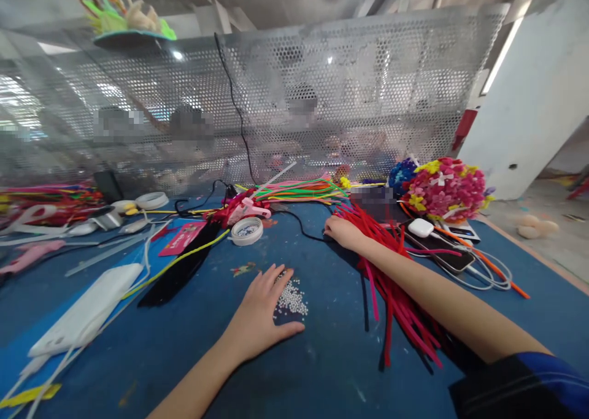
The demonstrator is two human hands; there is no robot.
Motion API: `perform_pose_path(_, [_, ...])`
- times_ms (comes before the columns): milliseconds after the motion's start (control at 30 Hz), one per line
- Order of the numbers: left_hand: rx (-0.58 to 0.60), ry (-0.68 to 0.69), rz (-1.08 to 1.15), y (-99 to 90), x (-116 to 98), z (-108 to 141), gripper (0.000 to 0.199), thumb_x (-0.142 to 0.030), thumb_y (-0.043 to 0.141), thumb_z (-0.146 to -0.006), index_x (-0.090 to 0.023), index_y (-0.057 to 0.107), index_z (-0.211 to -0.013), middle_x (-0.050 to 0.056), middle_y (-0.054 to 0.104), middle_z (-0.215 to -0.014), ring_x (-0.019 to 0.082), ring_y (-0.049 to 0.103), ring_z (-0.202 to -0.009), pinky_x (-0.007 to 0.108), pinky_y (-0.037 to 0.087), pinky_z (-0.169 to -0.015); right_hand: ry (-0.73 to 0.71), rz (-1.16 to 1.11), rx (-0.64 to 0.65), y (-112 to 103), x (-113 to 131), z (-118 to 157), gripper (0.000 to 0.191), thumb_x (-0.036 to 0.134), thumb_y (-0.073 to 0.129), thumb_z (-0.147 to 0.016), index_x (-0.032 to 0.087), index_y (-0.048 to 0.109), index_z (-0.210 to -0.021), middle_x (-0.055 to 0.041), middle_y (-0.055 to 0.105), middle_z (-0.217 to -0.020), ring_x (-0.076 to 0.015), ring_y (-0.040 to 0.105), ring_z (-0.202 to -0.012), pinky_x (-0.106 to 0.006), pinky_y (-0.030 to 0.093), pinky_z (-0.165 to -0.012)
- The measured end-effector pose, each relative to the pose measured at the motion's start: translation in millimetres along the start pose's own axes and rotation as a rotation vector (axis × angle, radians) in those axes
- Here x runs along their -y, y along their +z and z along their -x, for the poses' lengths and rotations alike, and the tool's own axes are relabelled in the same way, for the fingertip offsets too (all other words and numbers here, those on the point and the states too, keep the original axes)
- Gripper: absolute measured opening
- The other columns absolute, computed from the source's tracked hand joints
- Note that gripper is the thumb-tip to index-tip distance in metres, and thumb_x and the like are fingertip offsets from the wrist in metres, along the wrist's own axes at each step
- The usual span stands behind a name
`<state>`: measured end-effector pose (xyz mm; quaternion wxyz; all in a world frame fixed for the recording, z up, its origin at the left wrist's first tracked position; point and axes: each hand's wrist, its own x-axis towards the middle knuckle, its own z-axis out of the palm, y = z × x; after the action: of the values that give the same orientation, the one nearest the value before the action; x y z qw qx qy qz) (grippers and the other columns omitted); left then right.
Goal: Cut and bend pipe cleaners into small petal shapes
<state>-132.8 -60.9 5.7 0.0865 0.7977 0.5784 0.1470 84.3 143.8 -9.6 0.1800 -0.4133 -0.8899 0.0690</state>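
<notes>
My left hand (260,311) lies low on the blue table with its fingers stretched and thumb apart. It curves around a loose pile of small white beads (292,299), beside its fingers. Farther forward, my right hand (344,232) has its fingers curled at the left edge of a bundle of red pipe cleaners (391,284). A black cable (301,226) runs up to those fingers; whether they grip anything is hidden. Ahead of my left hand stands a round white container (247,230) with some beads inside. A pink clip-like tool (248,209) sits just behind it.
At left are a white power bank (87,308) with cables, black pipe cleaners (179,272) and a pink glue gun (32,256). On the right lie a phone (444,253), an earbud case (420,227) and a pink flower bouquet (448,189). A perforated metal panel (359,100) stands behind.
</notes>
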Motion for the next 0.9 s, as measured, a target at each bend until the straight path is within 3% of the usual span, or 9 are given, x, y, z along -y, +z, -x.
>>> perform_pose_path(167, [-0.009,0.005,-0.049,6.5,-11.8,-8.8,0.082,-0.063,0.058,-0.067,-0.027,0.033,-0.137,0.011,0.035,-0.142,0.034,0.026,-0.131,0.055,0.022,-0.105,-0.024,-0.005,-0.012,-3.2,-6.0,2.0,0.012,0.015,0.055,-0.082,0.012,0.058,-0.094,-0.0066,0.059,-0.086,-0.015,0.055,-0.079,-0.023,0.038,-0.069])
perform_pose_path(300, [0.028,0.042,-0.051,9.3,-23.0,-18.2,0.065,-0.057,0.05,-0.077,-0.028,0.038,-0.134,0.008,0.034,-0.143,0.03,0.028,-0.131,0.049,0.026,-0.105,-0.097,-0.003,-0.01,-8.5,-7.6,6.5,0.02,0.009,0.05,-0.084,0.015,0.06,-0.101,-0.0064,0.057,-0.095,-0.0134,0.054,-0.087,-0.022,0.037,-0.074])
perform_pose_path(467, [0.015,0.061,-0.009,13.2,-27.1,-22.1,0.044,-0.044,0.039,-0.087,-0.027,0.049,-0.126,0.005,0.04,-0.14,0.025,0.034,-0.129,0.044,0.029,-0.105,-0.148,0.037,0.004,-9.4,-1.3,8.6,0.019,0.02,0.049,-0.087,0.019,0.065,-0.097,-0.0046,0.056,-0.09,-0.0129,0.055,-0.083,-0.021,0.037,-0.071])
perform_pose_path(667, [-0.097,0.01,0.039,9.9,-27.4,-22.1,0.032,-0.033,0.037,-0.089,-0.025,0.063,-0.106,0.003,0.059,-0.119,0.02,0.049,-0.116,0.037,0.036,-0.102,-0.145,0.093,-0.031,-3.6,5.0,8.8,0.018,0.018,0.046,-0.089,0.015,0.063,-0.087,-0.0075,0.057,-0.088,-0.017,0.053,-0.084,-0.024,0.037,-0.068])
perform_pose_path(800, [-0.232,-0.127,0.059,3.6,-27.6,-11.3,0.036,-0.04,0.038,-0.088,-0.023,0.054,-0.115,0.006,0.051,-0.128,0.021,0.044,-0.121,0.039,0.034,-0.102,-0.129,0.067,-0.104,-11.9,17.4,14.9,0.02,0.016,0.04,-0.09,0.013,0.059,-0.092,-0.0134,0.056,-0.096,-0.0216,0.05,-0.092,-0.027,0.038,-0.071])
perform_pose_path(900, [-0.247,-0.249,-0.039,8.0,-29.4,1.7,0.064,-0.054,0.05,-0.077,-0.019,0.041,-0.129,0.013,0.039,-0.137,0.03,0.035,-0.127,0.048,0.03,-0.102,-0.146,-0.014,-0.163,-21.0,39.7,24.7,0.022,0.018,0.037,-0.092,0.013,0.058,-0.095,-0.0129,0.057,-0.098,-0.0205,0.049,-0.094,-0.029,0.037,-0.076])
